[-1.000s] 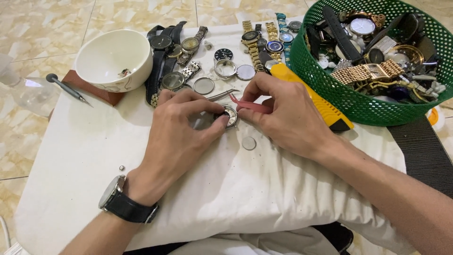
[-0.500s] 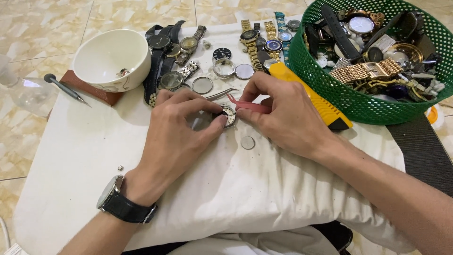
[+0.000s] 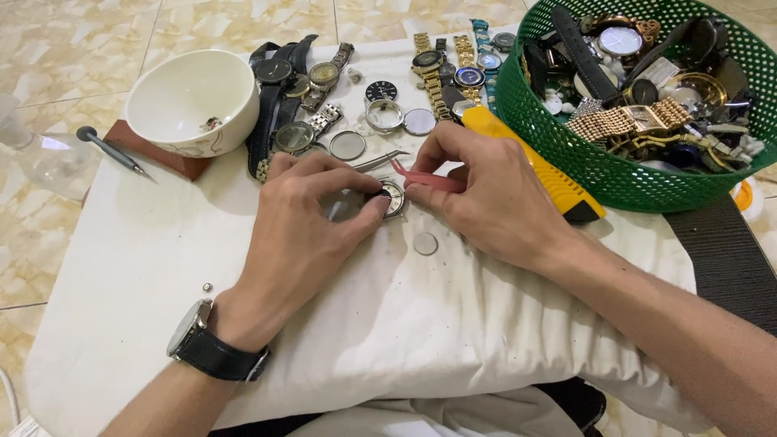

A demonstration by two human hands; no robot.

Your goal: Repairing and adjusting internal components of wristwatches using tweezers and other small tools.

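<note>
One small round watch case (image 3: 392,197) lies on the white cloth (image 3: 405,324) covering the desk, left of the green basket (image 3: 534,121). The left hand (image 3: 303,235) curls over it, fingertips pinching its rim. The right hand (image 3: 486,194) grips pink tweezers (image 3: 425,180), tips at the case. One loose metal disc (image 3: 425,243) lies just below the case. One white bowl (image 3: 193,101) sits far left of the basket; several watches (image 3: 299,89) lie between them. One yellow knife (image 3: 534,162) runs beneath the right hand.

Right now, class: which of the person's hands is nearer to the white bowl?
Left. The left hand lies just right of and below the white bowl; the right hand, holding pink tweezers, sits farther right, beside the green basket.
</note>
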